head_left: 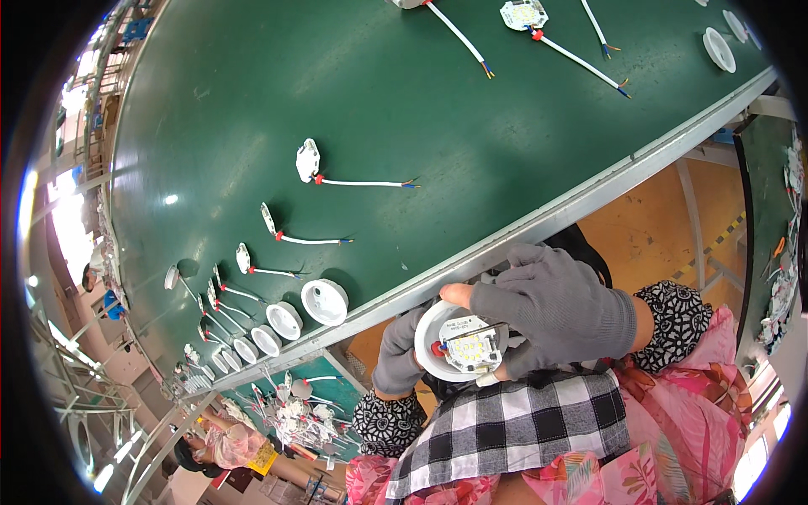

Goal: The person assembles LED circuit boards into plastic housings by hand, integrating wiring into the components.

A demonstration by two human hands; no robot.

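Close to my body, over the table's near edge, I hold a white round lamp housing [427, 360] tilted toward me. A white LED board [469, 347] with yellowish chips and a red clip lies inside it. My left hand [398, 358], in a grey glove, is closed around the housing's left side. My right hand [560, 307], also gloved in grey with bare fingertips showing, is closed over the right side, one fingertip at the upper rim and another at the lower. A thin dark rod [478, 332] crosses the board from under the right hand; its far end is hidden.
Several LED boards with white cables [308, 162] lie on the green table [227, 101]. White cups [325, 302] line its near metal edge [539, 225]. A heap of parts [295, 417] lies at lower left, with another person [231, 442] beyond it.
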